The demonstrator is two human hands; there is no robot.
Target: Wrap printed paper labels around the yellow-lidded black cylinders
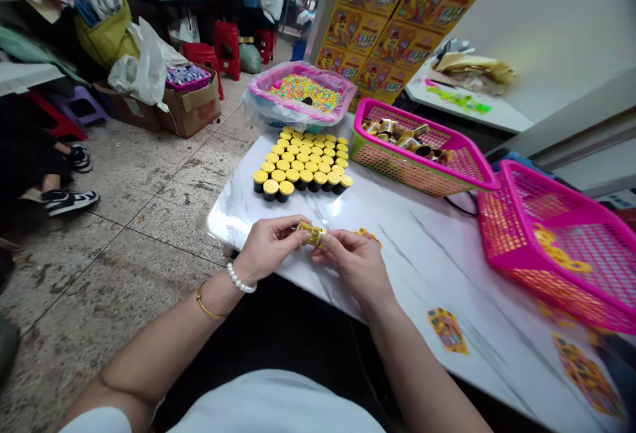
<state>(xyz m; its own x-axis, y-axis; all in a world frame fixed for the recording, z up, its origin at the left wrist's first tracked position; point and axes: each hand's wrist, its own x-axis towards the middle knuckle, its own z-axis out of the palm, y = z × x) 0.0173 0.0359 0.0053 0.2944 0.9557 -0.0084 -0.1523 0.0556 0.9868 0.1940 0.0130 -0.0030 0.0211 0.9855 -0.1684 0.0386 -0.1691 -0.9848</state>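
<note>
One gold-wrapped piece (311, 234) above edge of marbled table (407, 267), between hands: left hand (268, 247) pinching one end, right hand (356, 264) pinching other. Yellow-lidded tubs (303, 158) just beyond, several dozen, too packed for sure count. Two baskets, pink-rimmed: far basket (397, 167) holds gold-and-brown pieces (390, 130); near basket (503, 234), yellow rings (559, 252). One plastic-lined basin (258, 97), heaped with multicoloured beads (311, 92).
</note>
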